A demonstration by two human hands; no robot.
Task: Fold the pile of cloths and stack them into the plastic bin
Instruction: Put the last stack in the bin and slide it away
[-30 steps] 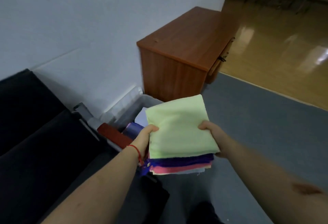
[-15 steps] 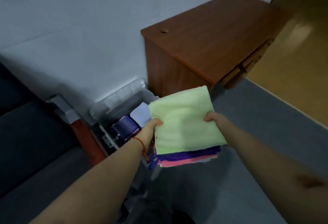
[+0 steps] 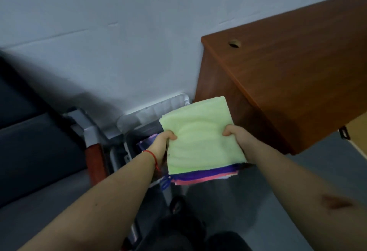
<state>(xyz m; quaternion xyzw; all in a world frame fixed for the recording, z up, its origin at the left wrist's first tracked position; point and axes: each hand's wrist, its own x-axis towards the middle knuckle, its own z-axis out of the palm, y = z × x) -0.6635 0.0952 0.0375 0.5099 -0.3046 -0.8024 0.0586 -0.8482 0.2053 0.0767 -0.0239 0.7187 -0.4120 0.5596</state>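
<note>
Gripping a stack (image 3: 202, 141) of folded cloths from both sides, the person holds it level in the air above the bin (image 3: 127, 147). The left hand (image 3: 161, 144) clamps the stack's left edge, thumb curled over the top and the other fingers hidden underneath. The right hand (image 3: 237, 137) does the same on the right edge, thumb on top, fingers tucked below out of sight. A red string (image 3: 153, 156) circles the left wrist.

On top of the stack lies a pale green cloth (image 3: 200, 131), its surface slightly rippled between the two thumbs. Below it, purple and pink layers (image 3: 204, 177) show along the near edge, slightly fanned out, with a thin white edge among them. A small blue loop (image 3: 164, 183) hangs from the stack's near left corner.

The bin stands on the floor against the white wall (image 3: 119, 32), between a dark sofa (image 3: 35, 141) on the left and a brown wooden cabinet (image 3: 288, 84) on the right. The stack covers most of its opening; a bit of purple cloth (image 3: 146, 141) shows inside, just left of the left hand. A clear lid (image 3: 156, 111) leans against the wall behind the bin. The sofa's armrest, grey metal with a red-brown pad (image 3: 95, 163), sits just beside the bin's left wall. The cabinet top has a round hole (image 3: 234, 43) near its back corner. Grey floor (image 3: 248, 201) spreads below the arms, and dark blurred shapes lie at the bottom of the view.
</note>
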